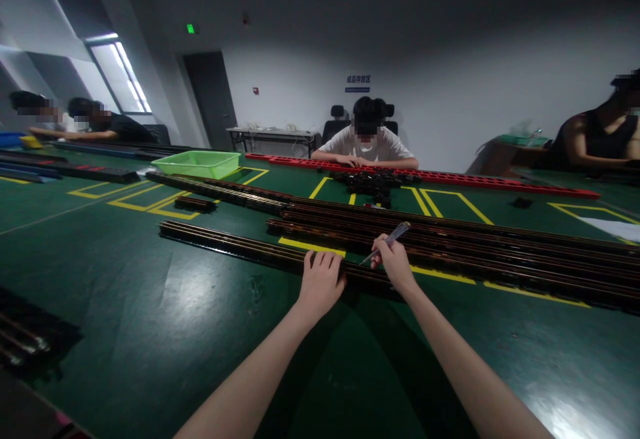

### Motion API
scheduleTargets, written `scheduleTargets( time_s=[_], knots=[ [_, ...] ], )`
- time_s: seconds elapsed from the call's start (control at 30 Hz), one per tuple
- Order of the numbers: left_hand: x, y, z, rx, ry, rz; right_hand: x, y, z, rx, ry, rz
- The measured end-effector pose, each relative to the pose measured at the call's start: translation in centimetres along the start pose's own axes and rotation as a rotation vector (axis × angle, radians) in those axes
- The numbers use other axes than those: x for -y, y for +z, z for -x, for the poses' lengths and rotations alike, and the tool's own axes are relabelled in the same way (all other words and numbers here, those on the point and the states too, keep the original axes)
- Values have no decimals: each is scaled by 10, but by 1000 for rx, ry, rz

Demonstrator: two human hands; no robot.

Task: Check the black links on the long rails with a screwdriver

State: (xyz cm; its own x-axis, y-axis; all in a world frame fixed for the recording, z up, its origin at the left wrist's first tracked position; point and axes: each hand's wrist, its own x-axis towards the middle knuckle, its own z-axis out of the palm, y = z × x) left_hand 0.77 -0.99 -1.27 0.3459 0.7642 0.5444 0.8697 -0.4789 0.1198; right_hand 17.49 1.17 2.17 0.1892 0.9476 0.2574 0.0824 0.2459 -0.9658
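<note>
The left hand lay palm down on the near rail, fingers together and bent lightly over its top, holding it down rather than closing round it. Just to its right, the right hand was closed on a slim tool in a pen grip. The tool's handle rose up and away past the knuckles, and its tip slanted down to the rail in the gap between the two hands. The rail ran far out to both sides of the hands across the green table. Just beyond the fingers lay more rails, side by side. Farther off, beyond them, a person sat behind a heap of black parts and a red strip. Well off to the left hand's far side stood a green tray.
</note>
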Motion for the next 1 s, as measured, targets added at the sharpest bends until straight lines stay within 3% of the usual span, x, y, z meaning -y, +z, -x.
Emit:
scheduleTargets(
  time_s=[0.47, 1.0],
  knots=[
    [1, -2, -1, 4, -64, -29, -2, -3, -3, 45, 75, -61],
    [2, -9, -3, 16, -12, 153, -10, -11, -5, -51, 59, -119]
  ],
)
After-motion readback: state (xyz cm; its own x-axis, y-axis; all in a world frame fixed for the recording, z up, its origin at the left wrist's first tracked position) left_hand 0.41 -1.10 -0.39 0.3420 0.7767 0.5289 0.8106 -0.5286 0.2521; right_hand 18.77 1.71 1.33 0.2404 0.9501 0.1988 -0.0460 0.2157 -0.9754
